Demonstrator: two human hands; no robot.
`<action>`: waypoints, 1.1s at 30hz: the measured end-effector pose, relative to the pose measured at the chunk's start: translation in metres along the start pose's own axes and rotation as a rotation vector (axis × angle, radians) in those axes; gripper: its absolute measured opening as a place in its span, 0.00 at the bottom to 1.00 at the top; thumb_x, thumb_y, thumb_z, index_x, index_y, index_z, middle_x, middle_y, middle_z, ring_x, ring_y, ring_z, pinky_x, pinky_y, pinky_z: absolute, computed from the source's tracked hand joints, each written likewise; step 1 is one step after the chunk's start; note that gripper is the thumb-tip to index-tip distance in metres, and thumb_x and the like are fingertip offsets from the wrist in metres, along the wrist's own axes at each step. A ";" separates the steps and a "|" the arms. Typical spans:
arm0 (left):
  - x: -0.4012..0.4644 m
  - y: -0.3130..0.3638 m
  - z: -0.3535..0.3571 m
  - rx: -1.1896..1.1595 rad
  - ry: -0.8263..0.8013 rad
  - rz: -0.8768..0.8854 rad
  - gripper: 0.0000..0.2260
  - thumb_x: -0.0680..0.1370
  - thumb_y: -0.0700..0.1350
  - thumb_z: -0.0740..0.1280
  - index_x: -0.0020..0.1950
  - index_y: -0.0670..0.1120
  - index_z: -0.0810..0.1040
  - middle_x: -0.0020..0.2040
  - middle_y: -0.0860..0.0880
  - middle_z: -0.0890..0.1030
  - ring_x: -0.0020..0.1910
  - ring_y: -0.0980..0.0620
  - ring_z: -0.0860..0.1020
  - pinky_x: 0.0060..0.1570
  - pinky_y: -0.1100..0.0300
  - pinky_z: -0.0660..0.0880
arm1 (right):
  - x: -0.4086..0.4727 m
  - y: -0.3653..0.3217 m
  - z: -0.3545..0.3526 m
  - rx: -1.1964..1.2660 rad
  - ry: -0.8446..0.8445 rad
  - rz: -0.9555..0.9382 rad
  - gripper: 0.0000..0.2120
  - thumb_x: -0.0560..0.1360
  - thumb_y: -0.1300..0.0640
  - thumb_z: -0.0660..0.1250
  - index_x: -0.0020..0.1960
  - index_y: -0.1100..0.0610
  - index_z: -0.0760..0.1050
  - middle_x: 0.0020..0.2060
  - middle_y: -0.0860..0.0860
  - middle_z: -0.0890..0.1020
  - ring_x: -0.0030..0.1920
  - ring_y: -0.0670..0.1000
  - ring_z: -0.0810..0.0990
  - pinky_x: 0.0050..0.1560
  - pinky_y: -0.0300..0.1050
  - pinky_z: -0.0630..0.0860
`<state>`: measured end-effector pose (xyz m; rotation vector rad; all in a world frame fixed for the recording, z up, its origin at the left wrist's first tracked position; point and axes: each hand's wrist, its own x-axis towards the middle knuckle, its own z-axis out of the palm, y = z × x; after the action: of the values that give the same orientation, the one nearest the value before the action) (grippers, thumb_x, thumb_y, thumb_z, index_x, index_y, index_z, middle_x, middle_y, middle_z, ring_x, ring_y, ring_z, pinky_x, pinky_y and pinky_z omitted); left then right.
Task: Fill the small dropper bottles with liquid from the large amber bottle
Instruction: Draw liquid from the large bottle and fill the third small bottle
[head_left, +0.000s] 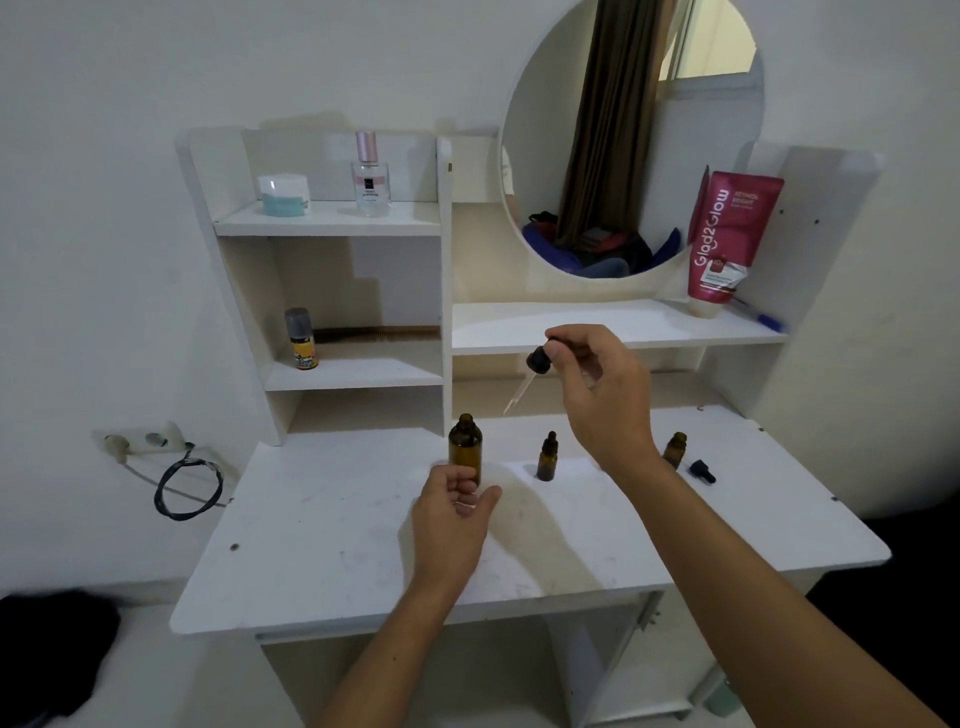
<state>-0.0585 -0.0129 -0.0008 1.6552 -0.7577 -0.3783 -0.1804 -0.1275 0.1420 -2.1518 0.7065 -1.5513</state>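
The right hand (597, 389) pinches the dropper (535, 364) above the open big bottle (465, 447), the left hand (452, 512) lies relaxed near its base; next, carry liquid right to the uncapped small bottle (675, 449).

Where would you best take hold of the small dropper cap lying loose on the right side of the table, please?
Probably by its black collar, pinched from above across its width. The dropper cap lies on its side on the white table, just right of the uncapped small bottle, so a pinch from above looks possible. The right hand already holds the large dropper.
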 end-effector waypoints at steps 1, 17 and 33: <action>-0.005 0.003 0.007 -0.007 -0.026 0.001 0.14 0.75 0.51 0.77 0.56 0.54 0.76 0.50 0.58 0.81 0.47 0.56 0.81 0.41 0.72 0.77 | -0.003 0.004 -0.009 0.000 0.013 0.010 0.07 0.82 0.61 0.70 0.59 0.59 0.82 0.50 0.50 0.85 0.51 0.44 0.83 0.53 0.31 0.78; -0.040 0.046 0.169 -0.063 -0.433 0.089 0.21 0.78 0.48 0.75 0.70 0.51 0.77 0.66 0.57 0.80 0.63 0.62 0.78 0.60 0.72 0.72 | -0.029 0.109 -0.161 -0.159 0.191 0.291 0.06 0.82 0.58 0.70 0.58 0.55 0.83 0.47 0.44 0.85 0.48 0.40 0.83 0.54 0.32 0.78; 0.002 0.047 0.254 0.026 -0.312 0.153 0.20 0.79 0.45 0.73 0.71 0.46 0.76 0.63 0.53 0.80 0.63 0.56 0.79 0.68 0.55 0.75 | -0.018 0.165 -0.151 -0.141 0.191 0.294 0.06 0.82 0.60 0.70 0.57 0.58 0.82 0.47 0.47 0.85 0.48 0.37 0.83 0.52 0.29 0.76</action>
<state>-0.2283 -0.2077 -0.0139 1.5678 -1.1187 -0.5263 -0.3563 -0.2511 0.0794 -1.9016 1.1694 -1.5981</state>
